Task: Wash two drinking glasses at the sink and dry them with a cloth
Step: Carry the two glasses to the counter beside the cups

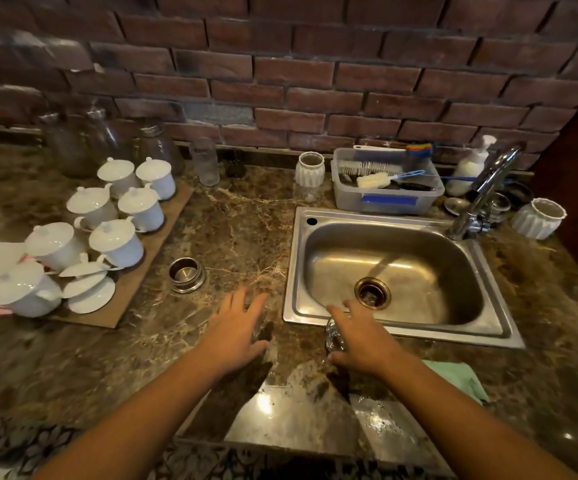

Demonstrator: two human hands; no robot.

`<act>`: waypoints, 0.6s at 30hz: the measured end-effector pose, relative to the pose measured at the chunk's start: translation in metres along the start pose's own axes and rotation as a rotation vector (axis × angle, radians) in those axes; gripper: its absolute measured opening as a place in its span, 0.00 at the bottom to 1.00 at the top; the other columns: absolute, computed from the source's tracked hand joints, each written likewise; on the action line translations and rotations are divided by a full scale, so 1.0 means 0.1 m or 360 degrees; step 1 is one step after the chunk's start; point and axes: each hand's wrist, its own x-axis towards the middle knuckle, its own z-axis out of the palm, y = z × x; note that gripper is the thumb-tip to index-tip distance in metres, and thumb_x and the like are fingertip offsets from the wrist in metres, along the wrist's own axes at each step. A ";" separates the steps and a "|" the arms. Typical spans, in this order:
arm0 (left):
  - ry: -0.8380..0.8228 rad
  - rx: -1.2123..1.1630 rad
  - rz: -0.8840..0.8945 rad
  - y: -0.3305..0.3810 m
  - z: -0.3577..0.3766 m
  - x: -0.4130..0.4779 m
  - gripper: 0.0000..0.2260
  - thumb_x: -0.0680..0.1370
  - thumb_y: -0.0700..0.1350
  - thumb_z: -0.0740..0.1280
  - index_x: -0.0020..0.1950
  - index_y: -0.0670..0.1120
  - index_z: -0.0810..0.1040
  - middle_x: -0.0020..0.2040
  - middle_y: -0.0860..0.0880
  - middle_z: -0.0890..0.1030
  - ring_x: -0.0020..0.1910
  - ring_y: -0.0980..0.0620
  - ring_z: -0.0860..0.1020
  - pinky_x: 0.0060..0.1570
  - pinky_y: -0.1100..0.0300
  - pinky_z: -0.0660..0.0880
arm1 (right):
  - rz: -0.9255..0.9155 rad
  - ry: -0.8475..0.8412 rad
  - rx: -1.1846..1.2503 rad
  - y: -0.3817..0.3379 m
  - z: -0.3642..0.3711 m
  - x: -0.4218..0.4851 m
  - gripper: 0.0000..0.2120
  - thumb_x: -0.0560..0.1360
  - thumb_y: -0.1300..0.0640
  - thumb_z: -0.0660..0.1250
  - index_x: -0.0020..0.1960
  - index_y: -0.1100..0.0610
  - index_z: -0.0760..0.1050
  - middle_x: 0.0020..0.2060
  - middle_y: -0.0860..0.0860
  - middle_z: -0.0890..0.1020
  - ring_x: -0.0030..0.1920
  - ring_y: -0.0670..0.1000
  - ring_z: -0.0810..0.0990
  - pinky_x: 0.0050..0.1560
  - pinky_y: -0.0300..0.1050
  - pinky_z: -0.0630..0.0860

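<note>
Head view. Left hand (237,323) hovers over the desk (239,216), grip apart, fingers spread. A faint clear glass (261,332) stands just beside its fingertips. Right hand (362,336) brackets a second glass (334,337) between thumb and forefinger by the sink (509,327) front rim; cannot tell whether that grip is clamped. Green cloth (462,375) lies near the right forearm.

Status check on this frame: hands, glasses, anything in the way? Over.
Left hand open, fingers spread over first glass, faint. Right hand around second glass by sink rim; grip unclear. Cloth beside right forearm. Nothing seen blocking.
</note>
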 end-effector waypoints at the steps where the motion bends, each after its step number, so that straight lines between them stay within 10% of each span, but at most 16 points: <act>1: -0.0045 0.0047 -0.0012 -0.01 0.02 0.01 0.40 0.76 0.59 0.70 0.81 0.56 0.50 0.81 0.43 0.51 0.80 0.39 0.52 0.74 0.42 0.63 | -0.0006 -0.0035 -0.0031 0.00 0.02 0.03 0.44 0.71 0.44 0.75 0.79 0.48 0.54 0.79 0.57 0.57 0.77 0.60 0.59 0.73 0.56 0.69; 18: -0.0183 0.0128 -0.0051 -0.04 0.15 0.18 0.25 0.78 0.44 0.69 0.73 0.53 0.64 0.72 0.41 0.64 0.72 0.37 0.63 0.68 0.44 0.70 | 0.0010 0.0028 0.0070 0.06 0.13 0.08 0.31 0.72 0.53 0.74 0.70 0.45 0.65 0.67 0.55 0.68 0.68 0.58 0.67 0.66 0.53 0.75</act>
